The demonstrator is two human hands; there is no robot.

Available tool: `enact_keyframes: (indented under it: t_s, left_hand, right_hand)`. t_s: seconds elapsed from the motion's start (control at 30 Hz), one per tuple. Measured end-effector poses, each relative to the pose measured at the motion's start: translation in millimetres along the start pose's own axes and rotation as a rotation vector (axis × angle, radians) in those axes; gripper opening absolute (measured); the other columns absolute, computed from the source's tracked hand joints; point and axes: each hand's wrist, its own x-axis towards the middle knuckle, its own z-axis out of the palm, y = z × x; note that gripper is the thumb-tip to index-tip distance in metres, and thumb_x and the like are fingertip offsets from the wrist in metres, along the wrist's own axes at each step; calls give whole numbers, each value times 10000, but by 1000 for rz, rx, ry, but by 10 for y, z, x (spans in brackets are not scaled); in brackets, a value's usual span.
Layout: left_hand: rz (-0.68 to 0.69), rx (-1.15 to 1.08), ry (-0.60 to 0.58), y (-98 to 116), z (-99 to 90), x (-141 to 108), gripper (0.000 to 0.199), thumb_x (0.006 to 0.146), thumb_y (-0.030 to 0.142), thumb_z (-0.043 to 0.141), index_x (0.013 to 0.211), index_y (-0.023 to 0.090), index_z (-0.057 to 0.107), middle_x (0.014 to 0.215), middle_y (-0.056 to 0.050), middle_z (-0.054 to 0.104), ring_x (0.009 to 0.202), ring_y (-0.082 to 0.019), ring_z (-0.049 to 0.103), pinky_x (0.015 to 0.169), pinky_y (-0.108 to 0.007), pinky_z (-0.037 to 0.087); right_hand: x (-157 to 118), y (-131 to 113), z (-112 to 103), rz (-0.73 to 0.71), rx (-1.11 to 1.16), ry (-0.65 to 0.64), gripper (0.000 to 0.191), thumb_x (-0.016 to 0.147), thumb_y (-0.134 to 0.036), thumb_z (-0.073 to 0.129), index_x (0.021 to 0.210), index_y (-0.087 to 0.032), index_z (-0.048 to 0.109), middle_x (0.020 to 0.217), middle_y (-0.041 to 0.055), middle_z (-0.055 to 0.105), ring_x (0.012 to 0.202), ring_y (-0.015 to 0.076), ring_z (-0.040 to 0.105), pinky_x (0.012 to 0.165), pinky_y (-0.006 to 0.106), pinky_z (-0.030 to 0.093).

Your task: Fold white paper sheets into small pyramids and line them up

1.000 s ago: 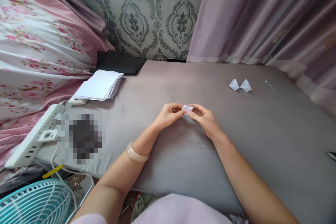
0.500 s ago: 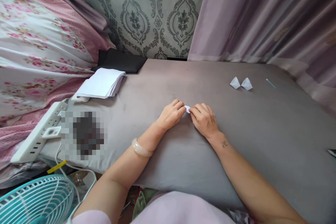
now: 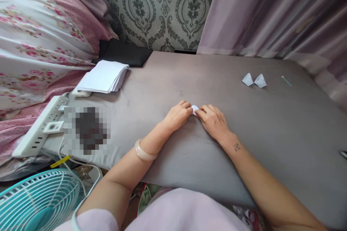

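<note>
A small folded white paper (image 3: 194, 109) is held between both hands above the grey cloth surface (image 3: 173, 79). My left hand (image 3: 179, 116) pinches its left side, with the fingers curled. From the right, my right hand (image 3: 213, 121) grips the other side between thumb and fingers. Much of the paper is hidden by the fingertips. Two folded white paper shapes (image 3: 248, 79) (image 3: 260, 81) stand side by side at the back right.
A stack of white paper (image 3: 101, 75) lies at the back left, in front of a black folder (image 3: 126, 52). A power strip (image 3: 40, 126), cables and a blurred-out item are at the left. A teal fan (image 3: 40, 202) stands lower left. A thin stick (image 3: 286, 81) lies at the far right.
The view has tilted down slightly, so the surroundings appear shifted. More of the folded paper shows between the fingers, and both hands keep their grip on it.
</note>
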Motion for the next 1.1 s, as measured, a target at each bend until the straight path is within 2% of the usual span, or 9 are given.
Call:
enact_keyframes:
  t_s: [0.2,0.37,0.47,0.53,0.6,0.77,0.93,1.1]
  left_hand:
    - [-159,-171,51,2,35,13,257,947,229,441,892,168,684,964,-79,655,944,-198,538,829,-288,462]
    - [-270,-327,107,-58,108,50,215,897,254,521,866,171,717,858,-67,657,860,-192,551,794,-291,440]
    - [-378,-434,48,-53,60,102,213,858,254,540,832,153,725,728,-41,635,692,-148,535,673,-261,409]
    - [-453,-504,-9,-46,-6,146,216,828,264,552,792,140,725,635,-15,594,609,-124,498,604,-244,372]
    - [-517,-560,-74,-48,-80,198,209,790,275,573,747,132,720,573,0,551,570,-114,472,564,-236,346]
    - [-686,-659,-196,-104,-204,358,133,675,248,654,704,135,719,571,-13,571,538,-114,462,523,-239,347]
    - [-683,-605,-316,-162,-248,522,119,622,211,668,535,136,638,513,-33,558,501,-123,455,516,-267,347]
    - [-688,-508,-447,-146,-309,654,168,605,162,653,461,148,566,483,-36,530,508,-145,478,541,-293,394]
  right_hand:
    - [61,1,-88,141,197,-93,255,952,-303,472,1009,-230,710,980,55,680,910,195,561,743,298,376]
    - [247,106,-169,255,389,-259,266,922,-308,478,926,-234,734,998,54,690,870,175,603,684,272,378]
    - [392,207,-213,277,432,-376,276,879,-346,511,825,-200,739,801,32,672,741,156,579,609,259,343]
    - [484,274,-234,276,458,-474,295,850,-372,529,759,-181,734,604,-9,571,609,125,516,553,251,302]
    - [568,328,-250,294,472,-548,278,809,-373,561,698,-177,725,515,-32,478,532,104,449,514,249,275]
    - [726,383,-257,395,577,-653,159,713,-332,660,660,-198,725,522,-4,553,478,108,457,466,255,311]
    - [809,408,-192,439,759,-686,127,622,-269,756,566,-188,676,541,43,619,524,149,573,464,253,409]
    - [876,375,-205,503,735,-732,204,605,-175,759,480,-184,598,514,46,618,543,168,612,472,265,464]
